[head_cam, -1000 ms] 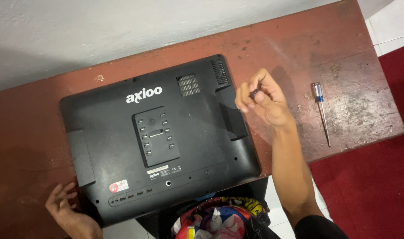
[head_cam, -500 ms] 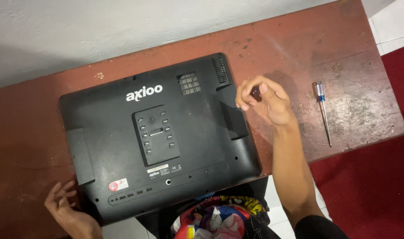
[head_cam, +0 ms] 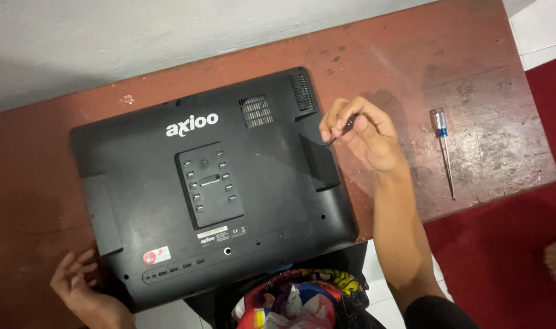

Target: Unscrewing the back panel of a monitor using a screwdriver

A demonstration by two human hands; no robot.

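Reddish desk (head_cam: 473, 55) carried a face-down black monitor (head_cam: 211, 189), judged stiff, heavy, best gripped by edges; left hand (head_cam: 86, 286) lay open at its corner, right hand (head_cam: 366, 137) pinched on a small dark tool (head_cam: 341, 131).

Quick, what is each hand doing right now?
Left hand: open, fingers spread on the near left corner of the black plastic monitor back.
Right hand: closed on a small dark screwdriver.

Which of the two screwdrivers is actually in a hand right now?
The small dark screwdriver, pinched in the right hand over the monitor's edge. The blue-handled screwdriver lies untouched on the table.
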